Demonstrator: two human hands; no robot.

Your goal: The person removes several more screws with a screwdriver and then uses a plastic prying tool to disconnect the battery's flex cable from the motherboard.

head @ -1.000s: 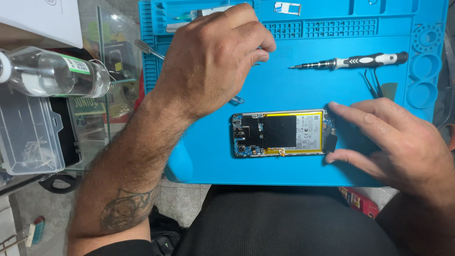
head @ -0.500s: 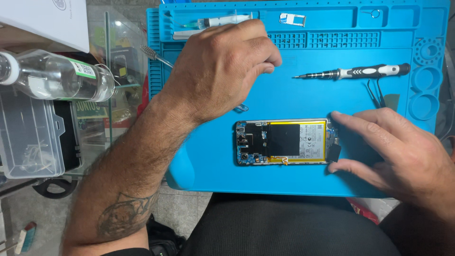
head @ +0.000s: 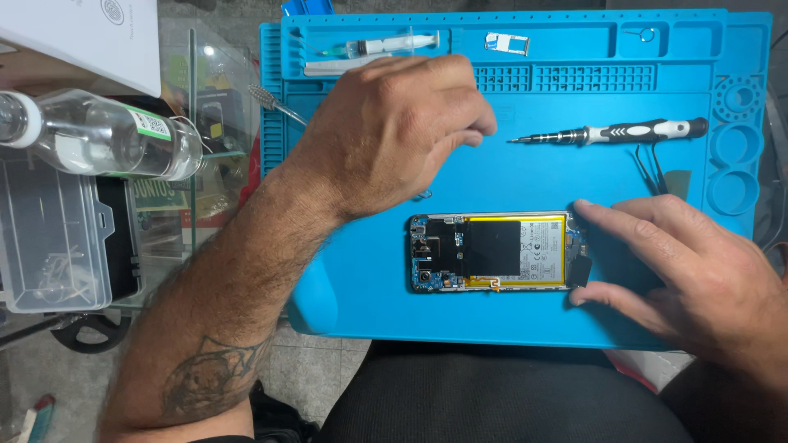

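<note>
An opened phone (head: 492,253) lies flat on a blue work mat (head: 361,271), its back off, showing a yellow-edged battery and circuit boards. My right hand (head: 681,271) grips the phone's right end, forefinger at the top corner and thumb at the bottom corner. My left hand (head: 394,135) hovers over the mat just above and left of the phone. Its fingers are curled and the fingertips pinched together, and nothing shows between them. A small metal part (head: 423,195) lies on the mat under that hand.
A precision screwdriver (head: 607,133) and black tweezers (head: 652,172) lie on the mat's right side. A syringe (head: 377,47) and a small card tray (head: 507,43) sit in the top compartments. Left of the mat are a clear bottle (head: 107,143), a clear plastic box (head: 49,238) and a white box (head: 90,33).
The view has tilted a little, so everything sits lower in the frame. Both hands stay in nearly the same places relative to the phone and mat.
</note>
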